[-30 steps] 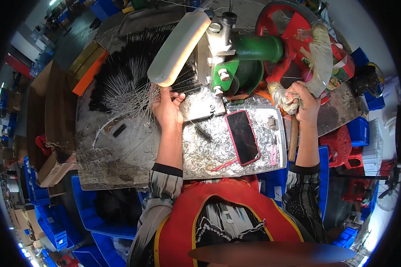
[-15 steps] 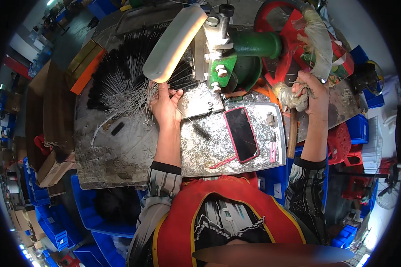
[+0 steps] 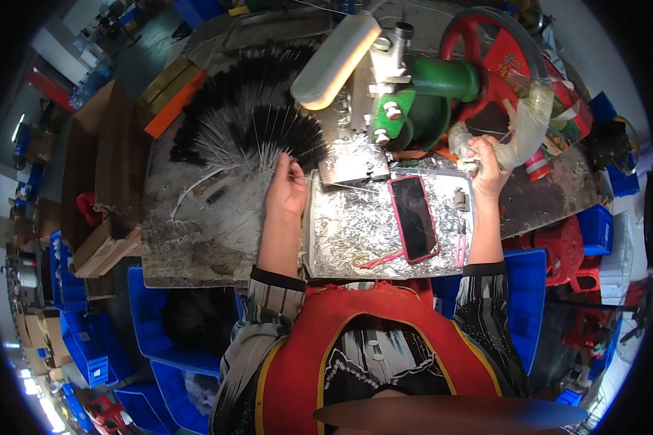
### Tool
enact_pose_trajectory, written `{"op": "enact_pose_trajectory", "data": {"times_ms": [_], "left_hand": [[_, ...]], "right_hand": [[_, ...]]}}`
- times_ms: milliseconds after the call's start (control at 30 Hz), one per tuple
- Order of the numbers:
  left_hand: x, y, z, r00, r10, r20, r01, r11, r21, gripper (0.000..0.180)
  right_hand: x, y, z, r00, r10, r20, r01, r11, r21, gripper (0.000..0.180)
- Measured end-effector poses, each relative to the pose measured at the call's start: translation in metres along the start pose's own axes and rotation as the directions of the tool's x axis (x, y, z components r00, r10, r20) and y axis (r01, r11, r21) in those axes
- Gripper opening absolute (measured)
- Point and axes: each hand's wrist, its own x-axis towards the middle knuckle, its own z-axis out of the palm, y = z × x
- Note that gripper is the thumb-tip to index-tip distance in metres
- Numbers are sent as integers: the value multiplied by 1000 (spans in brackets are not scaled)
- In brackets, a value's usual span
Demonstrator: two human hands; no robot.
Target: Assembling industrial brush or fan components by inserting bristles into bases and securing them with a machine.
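My left hand point(image 3: 286, 190) is closed in a pinch beside the press, at the near edge of a fanned pile of black wire brushes point(image 3: 243, 119). A thin wire point(image 3: 341, 184) runs from its fingers to the right over the tray; no bristles show on it. My right hand point(image 3: 489, 170) grips the cloth-wrapped handle point(image 3: 462, 145) of a red wheel point(image 3: 471, 43). That wheel is part of a green hand press point(image 3: 442, 78), whose bright metal block point(image 3: 352, 158) lies between my hands.
A white lamp point(image 3: 337, 61) hangs over the press. Below it, a shavings-covered tray point(image 3: 345, 243) holds a pink-edged phone point(image 3: 413, 220) and a small pink-handled tool point(image 3: 460, 250). An orange box point(image 3: 174, 104) stands left; blue bins point(image 3: 141, 319) sit below the bench.
The view has shifted, so the bench appears farther right. My right hand and the wrapped handle have moved left relative to the press. The small dark brush over the tray is gone from there.
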Motion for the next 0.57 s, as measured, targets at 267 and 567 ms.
{"op": "enact_pose_trajectory", "data": {"times_ms": [267,567], "left_hand": [[-33,5,-22,979,-133,156,154,979,-134,9],[-48,11,-5,933,-290,213,295,955,9,17]], "right_hand": [[-21,-9,13,984,-105,-146,71,972,-222,17],[-124,-3,53,884,330,330,-164,882,-442,31]]}}
